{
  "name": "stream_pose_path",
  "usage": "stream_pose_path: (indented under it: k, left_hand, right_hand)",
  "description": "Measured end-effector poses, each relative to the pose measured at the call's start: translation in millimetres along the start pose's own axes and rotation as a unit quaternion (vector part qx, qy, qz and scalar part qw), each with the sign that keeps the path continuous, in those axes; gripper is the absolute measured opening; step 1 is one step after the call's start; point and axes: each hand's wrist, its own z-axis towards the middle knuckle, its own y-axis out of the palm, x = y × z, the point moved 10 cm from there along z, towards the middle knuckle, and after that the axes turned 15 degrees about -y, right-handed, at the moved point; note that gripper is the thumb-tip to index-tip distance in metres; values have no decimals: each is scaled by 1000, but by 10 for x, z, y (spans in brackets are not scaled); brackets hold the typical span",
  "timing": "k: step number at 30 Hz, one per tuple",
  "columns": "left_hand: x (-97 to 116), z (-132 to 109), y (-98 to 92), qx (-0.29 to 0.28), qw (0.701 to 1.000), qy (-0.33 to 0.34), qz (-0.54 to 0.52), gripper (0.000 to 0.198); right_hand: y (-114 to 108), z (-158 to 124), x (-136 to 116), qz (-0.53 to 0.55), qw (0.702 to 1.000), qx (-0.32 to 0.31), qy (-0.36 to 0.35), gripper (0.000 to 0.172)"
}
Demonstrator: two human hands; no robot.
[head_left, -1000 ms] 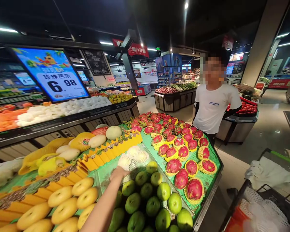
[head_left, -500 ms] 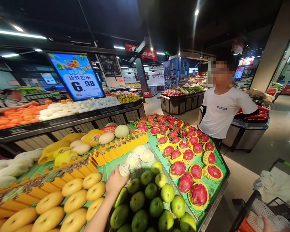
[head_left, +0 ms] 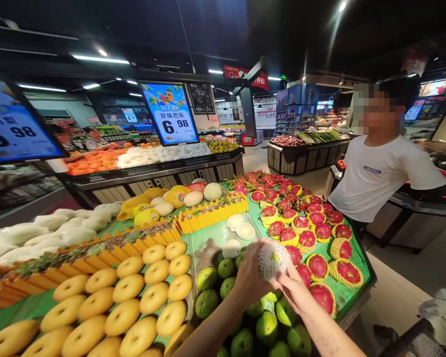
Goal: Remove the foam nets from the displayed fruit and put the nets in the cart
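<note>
A round fruit in a white foam net [head_left: 272, 260] is held up between my two hands, with a bit of green-yellow showing through. My left hand [head_left: 250, 270] wraps its left side. My right hand [head_left: 290, 283] grips it from the right and below, thumb and fingers against the net. Just beneath are green round fruits [head_left: 266, 326], partly hidden by my hands and forearms. Behind my left hand, a few more foam-netted fruits [head_left: 244, 230] lie on the green mat. Dragon fruits [head_left: 317, 267] in yellow nets sit right of my right hand.
Rows of yellow-brown pears [head_left: 128, 287] fill the left of the stand. An orange picket divider [head_left: 208, 216] separates them from melons [head_left: 193, 199] behind. A person in a white shirt [head_left: 379, 178] stands at the right. A white bag [head_left: 444, 312] lies at the lower right.
My left hand has lifted a foam-netted fruit from the stand and brought it right and nearer. My right hand has come up from the lower right to hold it too. The view has turned left.
</note>
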Motion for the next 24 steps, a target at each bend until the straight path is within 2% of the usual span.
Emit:
stream_pose_path:
  k: [3, 7, 9, 12, 14, 16, 18, 19, 20, 21, 22, 24]
  left_hand:
    - [240, 11, -42, -48, 997, 50, -40, 89]
    - [460, 28, -123, -93, 992, 70, -41, 45]
    - [491, 54, -124, -85, 995, 48, -12, 32]
    - [503, 61, -202, -19, 1000, 18, 2, 23]
    - [475, 23, -234, 1, 1000, -6, -13, 19]
    - [375, -37, -216, -13, 997, -57, -52, 13]
    - [193, -132, -138, -47, 980, -148, -124, 8]
    - [88, -202, -64, -73, 960, -205, -178, 11]
    - [-14, -290, 35, -103, 926, -267, -246, 16]
    - [-103, -395, 148, -130, 876, -330, -326, 24]
    - [-163, -511, 270, -155, 810, -389, -410, 35]
    - [-191, -724, 471, -182, 658, -480, -551, 57]
  right_hand:
    - [-120, 42, -91, 4, 999, 53, -1, 98]
    - [-310, -53, -175, -9, 995, 98, -10, 98]
    - [-375, -151, -147, -6, 993, 121, -17, 98]
    - [-410, -302, -74, 1, 989, 140, -38, 94]
    - [-442, -400, -59, -14, 985, 161, -62, 89]
    - [-498, -507, -117, -56, 974, 196, -100, 88]
    - [-529, -630, -240, -123, 955, 229, -143, 90]
    - [-514, -688, -318, -163, 945, 233, -163, 90]
    - [-473, -736, -404, -207, 934, 225, -182, 89]
    - [-408, -773, -492, -254, 924, 205, -200, 87]
    - [-326, -799, -579, -300, 913, 174, -216, 84]
    - [-150, -824, -726, -376, 890, 93, -240, 77]
